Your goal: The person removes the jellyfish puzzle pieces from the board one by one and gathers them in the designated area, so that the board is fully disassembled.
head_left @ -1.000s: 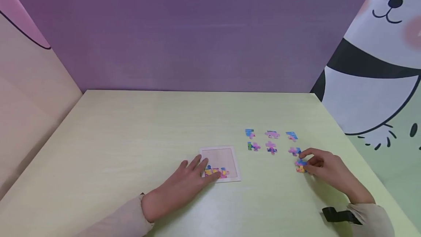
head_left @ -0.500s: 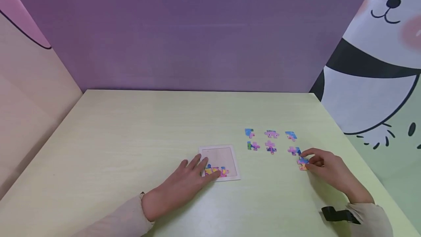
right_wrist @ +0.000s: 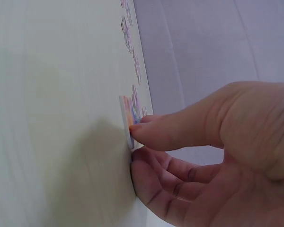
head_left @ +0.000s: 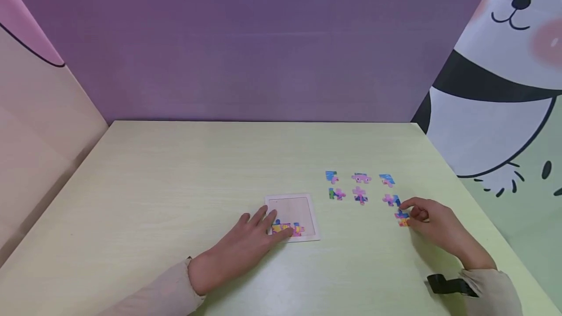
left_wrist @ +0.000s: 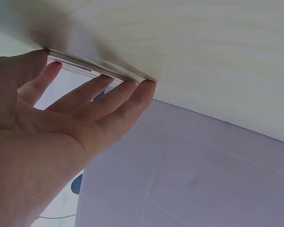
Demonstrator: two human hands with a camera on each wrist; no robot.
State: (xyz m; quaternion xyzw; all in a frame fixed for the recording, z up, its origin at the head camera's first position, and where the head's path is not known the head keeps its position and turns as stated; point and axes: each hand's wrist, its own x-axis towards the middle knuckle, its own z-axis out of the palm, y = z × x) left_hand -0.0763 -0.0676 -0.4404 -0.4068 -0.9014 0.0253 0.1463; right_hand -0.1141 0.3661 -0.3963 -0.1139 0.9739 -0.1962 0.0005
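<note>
My left hand (head_left: 246, 240) rests with spread fingers on the left and near edges of a small white puzzle tray (head_left: 314, 230), also seen edge-on under the fingers in the left wrist view. Several joined puzzle pieces (head_left: 299, 229), yellow and pink, lie along the tray's near side, partly covered by the thumb. To the right, my right hand (head_left: 434, 223) pinches a blue, pink and yellow puzzle piece (head_left: 401, 218) by its right side. In the right wrist view the thumb presses this puzzle piece (right_wrist: 126, 113), which lies low against the tabletop, and the other fingers curl beside it.
Two rows of loose puzzle pieces (head_left: 360, 194) lie on the pale table (head_left: 189, 169) beyond the right hand. The closest puzzle piece (head_left: 391, 200) almost meets the pinched one. A purple wall (head_left: 263, 48) stands behind the table. A black strap (head_left: 450, 286) sits at the right cuff.
The pinched puzzle piece has shifted slightly right and away, near the loose piece beyond it. The left hand stays on the tray. The head view has turned a little.
</note>
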